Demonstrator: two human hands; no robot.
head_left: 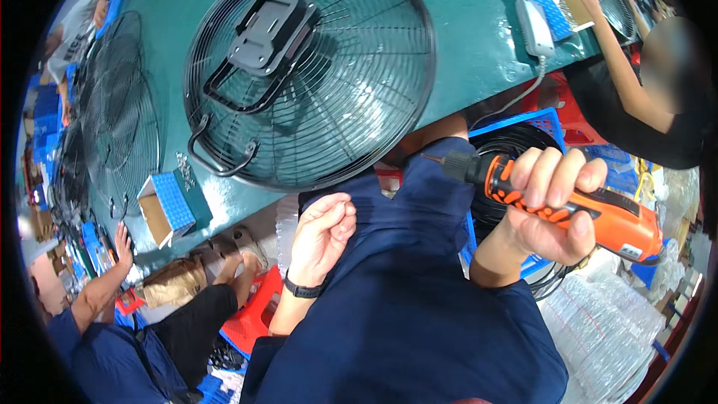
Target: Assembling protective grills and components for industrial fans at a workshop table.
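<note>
My right hand [546, 198] grips an orange-and-black power screwdriver [627, 226], its bit pointing left over my lap. Below the table edge, my left hand [323, 228] is closed, with its fingers curled in and the thumb pressed to them. Whatever those fingers may hold is hidden. In front of me a large round black fan with a wire cage [433, 60] lies on the table. A grey-and-black housing [271, 34] is mounted on the cage. A curved black handle [213, 170] sits at the rim, nearest my left hand.
Small screws [185, 168] lie on the green table [471, 67] beside an open blue-patterned box [173, 206]. More wire grilles [120, 116] are stacked at left. A white adapter [534, 26] trails a cable. Co-workers sit on both sides. A blue crate [557, 126] holds black cable.
</note>
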